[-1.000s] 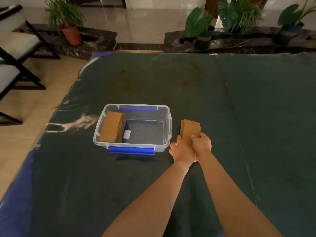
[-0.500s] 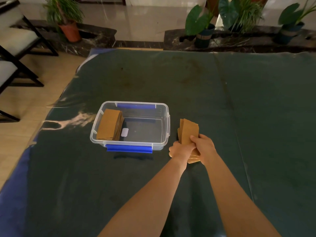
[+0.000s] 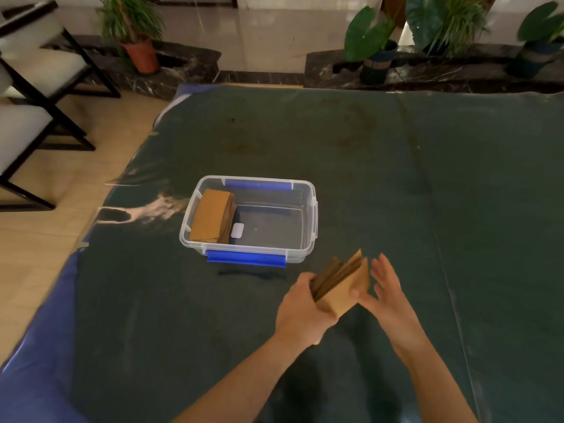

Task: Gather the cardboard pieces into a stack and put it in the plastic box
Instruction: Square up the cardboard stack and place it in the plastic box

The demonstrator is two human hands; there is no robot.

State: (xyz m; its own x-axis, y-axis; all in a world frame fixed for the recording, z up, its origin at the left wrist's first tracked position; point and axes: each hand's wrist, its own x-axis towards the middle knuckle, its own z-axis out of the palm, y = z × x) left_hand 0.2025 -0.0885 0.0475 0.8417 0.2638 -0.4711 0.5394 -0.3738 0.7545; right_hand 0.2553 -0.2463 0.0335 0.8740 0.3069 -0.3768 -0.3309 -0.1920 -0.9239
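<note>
My left hand (image 3: 300,309) grips a loose stack of brown cardboard pieces (image 3: 343,280), tilted on edge just above the dark green mat, right of and nearer than the box. My right hand (image 3: 386,290) is flat with fingers spread, its thumb touching the stack's right face. The clear plastic box (image 3: 309,239) with blue clips sits mid-table. Another cardboard stack (image 3: 210,216) lies inside it against the left wall.
The dark green mat (image 3: 396,178) covers the table, with a blue edge (image 3: 33,346) at the left. Black-framed chairs (image 3: 36,96) stand on the floor at the left. Potted plants (image 3: 375,47) line a ledge beyond the far edge.
The stack has been lifted and tipped from flat to on edge. My right hand has let go of it and spread flat beside it. My left hand keeps its hold.
</note>
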